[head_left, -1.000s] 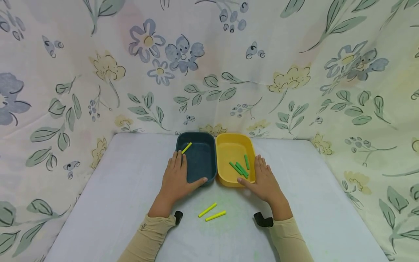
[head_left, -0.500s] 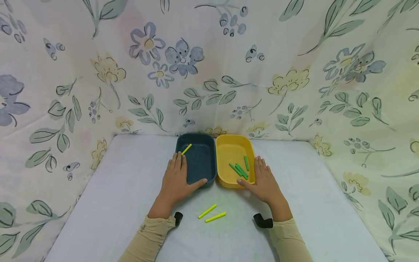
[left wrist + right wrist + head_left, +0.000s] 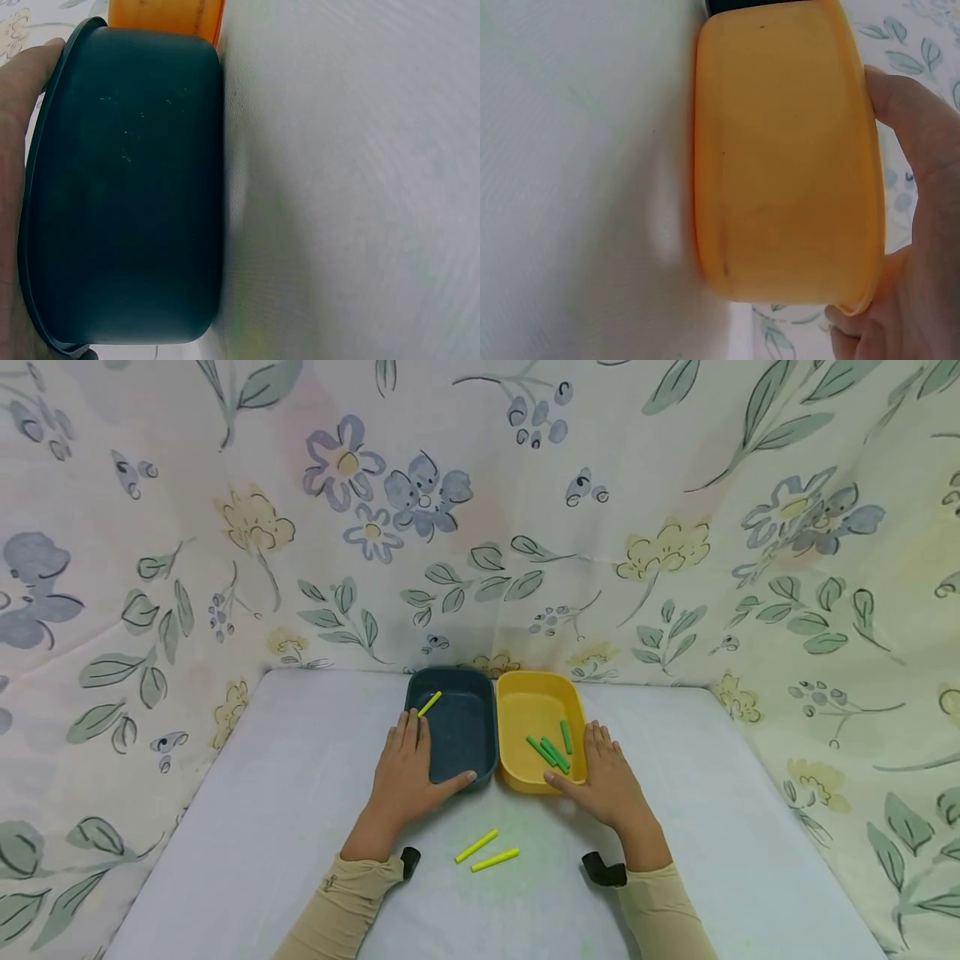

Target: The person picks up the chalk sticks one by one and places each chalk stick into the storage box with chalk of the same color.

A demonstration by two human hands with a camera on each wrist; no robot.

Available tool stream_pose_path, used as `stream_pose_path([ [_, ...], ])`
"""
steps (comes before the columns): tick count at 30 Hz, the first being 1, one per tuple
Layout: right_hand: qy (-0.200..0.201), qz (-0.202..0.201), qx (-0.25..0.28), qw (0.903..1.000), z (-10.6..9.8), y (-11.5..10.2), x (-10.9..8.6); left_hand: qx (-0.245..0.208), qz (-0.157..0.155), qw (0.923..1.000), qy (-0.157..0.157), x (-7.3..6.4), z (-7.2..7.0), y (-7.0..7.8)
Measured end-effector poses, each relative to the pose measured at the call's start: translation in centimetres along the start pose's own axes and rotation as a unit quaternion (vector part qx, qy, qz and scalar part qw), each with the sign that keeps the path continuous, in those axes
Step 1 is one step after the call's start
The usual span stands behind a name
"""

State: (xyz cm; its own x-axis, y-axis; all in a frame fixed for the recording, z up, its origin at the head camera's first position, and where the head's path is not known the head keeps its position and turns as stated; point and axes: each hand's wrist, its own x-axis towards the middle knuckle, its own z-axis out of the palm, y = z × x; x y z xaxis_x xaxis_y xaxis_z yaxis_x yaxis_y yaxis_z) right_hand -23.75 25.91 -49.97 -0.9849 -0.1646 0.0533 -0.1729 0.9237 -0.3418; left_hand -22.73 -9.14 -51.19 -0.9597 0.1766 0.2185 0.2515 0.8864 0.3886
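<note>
Two bare hands rest on a pair of trays set side by side near the far edge of a white-covered table (image 3: pixel 315 743). The left hand (image 3: pixel 405 777) lies spread over the near left corner of the dark blue tray (image 3: pixel 461 735), its fingers extended along the left rim and its thumb out along the near rim. The right hand (image 3: pixel 607 781) mirrors it at the near right corner of the yellow tray (image 3: pixel 517 710), fingers along the right wall and thumb at the near rim. Both hands are relaxed and straight-fingered, touching the trays rather than clasping them; each wrist view shows the thumb against the rim of its tray. Inside the dark blue tray, a yellow stick (image 3: pixel 430 703) lies slantwise at the left side, its lower end close to the left fingertips; whether they touch cannot be told. Inside the yellow tray are green sticks (image 3: pixel 541 751), most grouped toward the near side, with one apart near the right wall. Two further yellow sticks (image 3: pixel 495 859) lie on the table in front of the trays, between the forearms. Beige sleeves (image 3: pixel 337 902) cover the arms, a black object (image 3: pixel 603 869) shows at each cuff, and a floral cloth (image 3: pixel 480 527) rises behind the table.
</note>
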Motion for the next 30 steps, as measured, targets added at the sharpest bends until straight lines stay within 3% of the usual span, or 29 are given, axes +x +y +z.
stream_pose_path([
  [14, 0.029, -0.014, -0.008, 0.9995, -0.1, -1.1, -1.2, 0.002, -0.005, 0.9999, -0.013, -1.0, 0.2, -0.3],
  [21, 0.061, -0.026, -0.004, 0.9978, -1.1, -2.6, -1.5, -0.002, 0.002, 1.0000, -0.006, -1.0, 0.4, -0.5],
  [30, 0.093, -0.041, 0.049, 0.9936, -3.6, -5.6, -2.5, -0.013, 0.002, 0.9999, 0.003, -0.2, 0.1, -0.2],
])
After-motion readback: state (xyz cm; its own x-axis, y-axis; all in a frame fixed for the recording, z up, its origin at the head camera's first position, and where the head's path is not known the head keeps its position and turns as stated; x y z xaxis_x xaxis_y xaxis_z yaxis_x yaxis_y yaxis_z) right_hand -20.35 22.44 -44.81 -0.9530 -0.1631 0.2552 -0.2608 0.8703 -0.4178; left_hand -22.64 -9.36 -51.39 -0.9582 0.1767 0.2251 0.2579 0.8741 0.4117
